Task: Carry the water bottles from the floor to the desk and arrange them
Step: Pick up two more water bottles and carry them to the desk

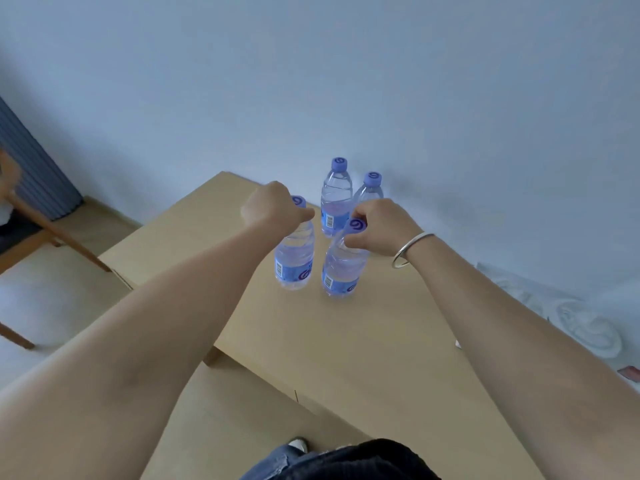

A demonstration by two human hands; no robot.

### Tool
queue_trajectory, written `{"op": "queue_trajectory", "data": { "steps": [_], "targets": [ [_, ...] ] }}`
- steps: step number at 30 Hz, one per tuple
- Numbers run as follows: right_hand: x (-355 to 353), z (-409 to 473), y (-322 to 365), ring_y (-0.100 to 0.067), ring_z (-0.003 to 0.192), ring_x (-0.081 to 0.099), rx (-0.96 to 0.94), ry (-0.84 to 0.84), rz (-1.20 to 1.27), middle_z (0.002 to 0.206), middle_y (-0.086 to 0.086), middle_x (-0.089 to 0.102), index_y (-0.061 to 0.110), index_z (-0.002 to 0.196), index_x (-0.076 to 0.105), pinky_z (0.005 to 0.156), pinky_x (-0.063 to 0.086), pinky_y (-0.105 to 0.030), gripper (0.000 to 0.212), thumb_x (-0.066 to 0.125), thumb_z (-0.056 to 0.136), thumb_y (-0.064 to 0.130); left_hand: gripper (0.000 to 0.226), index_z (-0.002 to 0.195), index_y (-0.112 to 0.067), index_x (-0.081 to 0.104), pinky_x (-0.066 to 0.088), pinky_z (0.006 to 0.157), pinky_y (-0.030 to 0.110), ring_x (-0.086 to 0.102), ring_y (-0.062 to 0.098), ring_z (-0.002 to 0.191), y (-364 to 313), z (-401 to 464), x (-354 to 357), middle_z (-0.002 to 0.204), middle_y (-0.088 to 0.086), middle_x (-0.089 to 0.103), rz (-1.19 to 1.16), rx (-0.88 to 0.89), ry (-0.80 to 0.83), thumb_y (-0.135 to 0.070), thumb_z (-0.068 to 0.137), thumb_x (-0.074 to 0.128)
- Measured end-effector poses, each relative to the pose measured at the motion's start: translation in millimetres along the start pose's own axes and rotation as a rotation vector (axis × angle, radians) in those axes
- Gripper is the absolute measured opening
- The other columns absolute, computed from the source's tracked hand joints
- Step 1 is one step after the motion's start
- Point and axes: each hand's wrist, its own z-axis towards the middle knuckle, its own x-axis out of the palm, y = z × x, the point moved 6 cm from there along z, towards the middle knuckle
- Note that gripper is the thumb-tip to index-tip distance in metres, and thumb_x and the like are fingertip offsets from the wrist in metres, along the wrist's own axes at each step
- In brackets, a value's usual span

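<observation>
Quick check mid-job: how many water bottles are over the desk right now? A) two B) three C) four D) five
C: the left hand and right hand each hold a front bottle by the neck, and two more stand behind them on the desk.

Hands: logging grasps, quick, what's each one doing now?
Left hand: grips the near-left bottle by its neck.
Right hand: grips the near-right bottle by its neck.

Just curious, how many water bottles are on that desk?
4. Left hand holds one, right hand holds another, and two stand behind: one middle, one partly hidden.
</observation>
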Motion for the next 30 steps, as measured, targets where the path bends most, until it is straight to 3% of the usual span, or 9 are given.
{"op": "queue_trajectory", "data": {
  "steps": [4, 9, 15, 19, 24, 30],
  "targets": [
    [1, 35, 2, -0.021, 0.060, 0.042, 0.050, 0.006, -0.038, 0.066, 0.000, 0.044, 0.009, 0.071, 0.050, 0.052, 0.032, -0.027, 0.019, 0.060, 0.070, 0.025, 0.043, 0.055, -0.016, 0.031, 0.021, 0.045, 0.021, 0.033, 0.015, 0.043, -8, 42, 6, 0.050, -0.003, 0.034, 0.024, 0.075, 0.003, -0.037, 0.066, 0.067],
    [7, 57, -6, -0.023, 0.066, 0.047, 0.118, 0.004, -0.034, 0.077, -0.006, 0.053, 0.002, 0.086, 0.058, 0.059, 0.038, -0.029, 0.025, 0.061, 0.072, 0.021, 0.041, 0.050, -0.018, 0.032, 0.022, 0.045, 0.020, 0.032, 0.015, 0.043, -24, 65, 23, 0.049, -0.003, 0.036, 0.130, 0.235, 0.036, -0.033, 0.065, 0.067],
    [15, 63, -7, -0.024, 0.073, 0.047, 0.139, -0.014, -0.024, 0.089, -0.004, 0.050, 0.005, 0.089, 0.053, 0.062, 0.036, -0.030, 0.020, 0.059, 0.075, 0.020, 0.033, 0.052, -0.017, 0.034, 0.021, 0.046, 0.021, 0.032, 0.015, 0.044, -36, 81, 38, 0.050, -0.002, 0.038, 0.215, 0.331, 0.073, -0.032, 0.070, 0.058],
    [25, 62, -9, -0.026, 0.082, 0.043, 0.153, -0.005, -0.048, 0.104, -0.005, 0.042, 0.011, 0.115, 0.047, 0.070, 0.035, -0.030, 0.038, 0.057, 0.080, 0.020, 0.028, 0.056, -0.017, 0.041, 0.022, 0.047, 0.022, 0.037, 0.015, 0.048, -31, 83, 47, 0.056, -0.001, 0.045, 0.252, 0.339, 0.084, -0.034, 0.075, 0.053],
    [32, 55, -12, -0.030, 0.086, 0.049, 0.180, -0.077, 0.045, 0.122, -0.011, 0.046, 0.017, 0.128, 0.041, 0.073, 0.041, -0.031, 0.050, 0.059, 0.082, 0.025, 0.028, 0.059, -0.018, 0.041, 0.023, 0.047, 0.022, 0.039, 0.017, 0.051, -27, 80, 47, 0.059, -0.002, 0.046, 0.237, 0.352, 0.065, -0.037, 0.077, 0.051],
    [46, 38, -19, -0.032, 0.112, 0.050, 0.225, -0.111, 0.179, 0.131, -0.014, 0.041, 0.014, 0.136, 0.032, 0.088, 0.045, -0.039, 0.060, 0.059, 0.083, 0.019, 0.026, 0.071, -0.014, 0.044, 0.028, 0.055, 0.027, 0.048, 0.026, 0.068, -20, 72, 51, 0.065, -0.001, 0.045, 0.148, 0.311, 0.048, -0.038, 0.078, 0.051]
  ]
}}
